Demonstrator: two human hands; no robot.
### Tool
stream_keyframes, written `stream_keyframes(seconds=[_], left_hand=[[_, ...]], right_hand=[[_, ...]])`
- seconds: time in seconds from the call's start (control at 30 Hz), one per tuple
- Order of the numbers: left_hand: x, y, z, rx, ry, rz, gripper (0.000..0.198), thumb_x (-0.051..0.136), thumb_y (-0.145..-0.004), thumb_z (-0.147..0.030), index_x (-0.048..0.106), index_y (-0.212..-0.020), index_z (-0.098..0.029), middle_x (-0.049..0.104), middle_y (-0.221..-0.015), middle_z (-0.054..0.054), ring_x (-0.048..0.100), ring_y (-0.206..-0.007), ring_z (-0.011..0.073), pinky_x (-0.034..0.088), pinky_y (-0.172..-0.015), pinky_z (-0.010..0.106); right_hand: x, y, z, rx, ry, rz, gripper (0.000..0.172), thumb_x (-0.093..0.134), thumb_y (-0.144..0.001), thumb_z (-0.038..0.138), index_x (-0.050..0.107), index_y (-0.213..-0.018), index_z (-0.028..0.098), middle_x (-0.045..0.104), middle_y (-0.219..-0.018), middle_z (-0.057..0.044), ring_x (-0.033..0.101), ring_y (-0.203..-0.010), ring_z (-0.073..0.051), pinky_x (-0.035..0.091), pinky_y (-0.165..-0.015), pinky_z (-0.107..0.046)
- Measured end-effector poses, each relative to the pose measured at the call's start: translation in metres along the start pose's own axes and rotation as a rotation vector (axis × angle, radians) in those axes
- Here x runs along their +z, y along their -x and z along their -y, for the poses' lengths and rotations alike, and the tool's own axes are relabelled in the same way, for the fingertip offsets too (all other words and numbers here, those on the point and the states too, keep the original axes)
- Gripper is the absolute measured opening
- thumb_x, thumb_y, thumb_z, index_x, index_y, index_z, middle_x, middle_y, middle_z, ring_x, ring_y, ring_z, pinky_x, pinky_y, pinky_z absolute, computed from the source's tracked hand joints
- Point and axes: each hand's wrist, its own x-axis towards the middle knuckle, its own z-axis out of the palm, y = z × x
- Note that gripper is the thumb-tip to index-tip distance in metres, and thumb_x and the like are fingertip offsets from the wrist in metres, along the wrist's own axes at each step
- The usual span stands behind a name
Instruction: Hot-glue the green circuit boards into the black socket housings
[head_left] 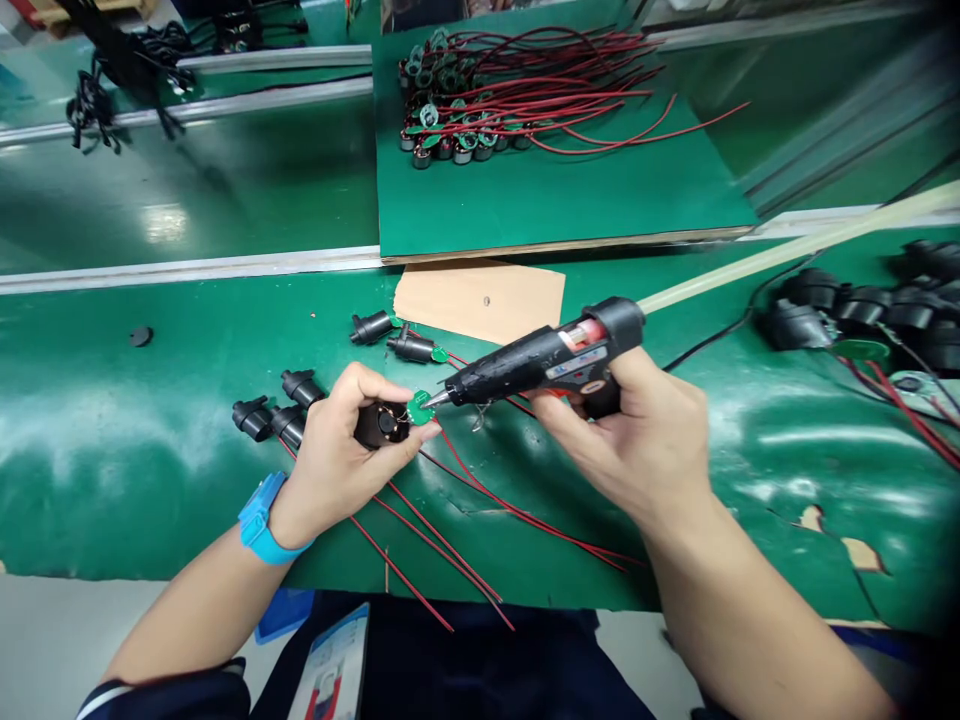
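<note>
Board (419, 407) sits above the desk (180, 520) at the nozzle (438, 398), and with my left grip (337, 455) closed round the black housing (369, 426) and my right grip (652, 440) wrapped about the glue gun (510, 367), I'd brace both, touching lightly, clear of the thumb (401, 455).

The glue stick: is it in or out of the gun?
Partly in: the glue stick runs into the back of the glue gun, a long length sticking out.
</note>
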Motion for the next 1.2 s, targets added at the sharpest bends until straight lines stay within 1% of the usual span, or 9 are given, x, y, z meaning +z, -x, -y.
stream_keyframes(seconds=[0.17,0.37,0.57,0.67,0.8,0.87,1.0,1.07,1.2], left_hand=[[0.000,0.001,0.002,0.003,-0.006,-0.009,0.030,0.081,-0.084,-0.033,0.058,-0.101,-0.023,0.052,-0.078,-0.006,0.048,-0.056,0.0051,0.040,-0.050,0.019],[0.000,0.001,0.005,-0.010,-0.028,-0.001,0.029,0.081,-0.084,-0.030,0.059,-0.101,-0.023,0.053,-0.078,-0.006,0.047,-0.057,0.0056,0.039,-0.049,0.019],[0.002,0.003,0.006,-0.022,-0.031,0.004,0.029,0.081,-0.084,-0.030,0.059,-0.102,-0.023,0.055,-0.081,-0.005,0.052,-0.062,0.0066,0.043,-0.054,0.020],[0.001,0.004,0.004,0.010,-0.018,-0.007,0.030,0.082,-0.083,-0.029,0.059,-0.103,-0.023,0.058,-0.083,-0.004,0.057,-0.065,0.0076,0.046,-0.057,0.020],[-0.001,0.004,0.004,0.029,-0.040,-0.019,0.031,0.083,-0.082,-0.027,0.060,-0.103,-0.023,0.058,-0.084,-0.005,0.059,-0.066,0.0076,0.047,-0.057,0.019],[-0.002,0.004,0.005,0.044,-0.051,-0.018,0.032,0.083,-0.081,-0.026,0.060,-0.103,-0.023,0.060,-0.085,-0.005,0.061,-0.069,0.0081,0.049,-0.060,0.019],[0.000,0.005,0.005,0.073,-0.068,-0.007,0.032,0.083,-0.081,-0.024,0.060,-0.102,-0.024,0.062,-0.089,-0.004,0.064,-0.076,0.0099,0.050,-0.062,0.018],[0.002,0.005,0.004,0.084,-0.056,-0.009,0.032,0.082,-0.082,-0.024,0.059,-0.104,-0.024,0.063,-0.090,-0.003,0.064,-0.078,0.0100,0.050,-0.063,0.018],[0.006,0.004,0.002,0.091,-0.056,0.021,0.039,0.080,-0.085,-0.027,0.059,-0.117,-0.025,0.066,-0.096,-0.002,0.066,-0.079,0.0094,0.053,-0.070,0.019]], right_hand=[[0.000,0.001,-0.001,-0.004,0.022,-0.005,0.011,0.065,-0.083,0.028,0.055,-0.087,0.026,0.050,-0.062,0.003,0.047,-0.051,-0.014,0.044,-0.051,-0.031],[-0.003,0.002,-0.002,-0.135,0.059,-0.049,0.013,0.062,-0.086,0.021,0.059,-0.099,0.024,0.065,-0.076,-0.002,0.063,-0.064,-0.018,0.047,-0.055,-0.031],[-0.006,0.010,-0.003,-0.279,0.374,-0.092,0.017,0.065,-0.093,0.033,0.065,-0.108,0.025,0.069,-0.076,-0.004,0.061,-0.060,-0.020,0.040,-0.053,-0.034],[0.002,0.002,-0.013,-0.169,0.429,-0.067,0.024,0.064,-0.093,0.042,0.066,-0.107,0.022,0.068,-0.077,-0.007,0.061,-0.061,-0.020,0.036,-0.051,-0.034],[0.015,-0.017,-0.046,0.226,0.129,0.109,0.046,0.064,-0.090,0.049,0.056,-0.122,0.017,0.068,-0.078,-0.006,0.064,-0.066,-0.022,0.046,-0.057,-0.034],[0.018,-0.024,-0.062,0.325,0.060,0.224,0.052,0.062,-0.090,0.051,0.053,-0.125,0.014,0.070,-0.084,-0.008,0.067,-0.073,-0.025,0.052,-0.066,-0.038],[0.016,-0.025,-0.058,0.237,0.129,0.118,0.061,0.065,-0.085,0.051,0.056,-0.129,0.011,0.065,-0.122,-0.022,0.060,-0.114,-0.039,0.049,-0.095,-0.057],[0.015,-0.020,-0.037,0.175,-0.130,0.132,0.051,0.064,-0.089,0.049,0.058,-0.126,0.015,0.066,-0.122,-0.019,0.061,-0.114,-0.034,0.049,-0.099,-0.053],[0.020,-0.003,0.009,0.234,-0.974,0.662,0.028,0.063,-0.095,0.042,0.060,-0.112,0.020,0.072,-0.100,-0.007,0.069,-0.091,-0.017,0.056,-0.087,-0.034]])
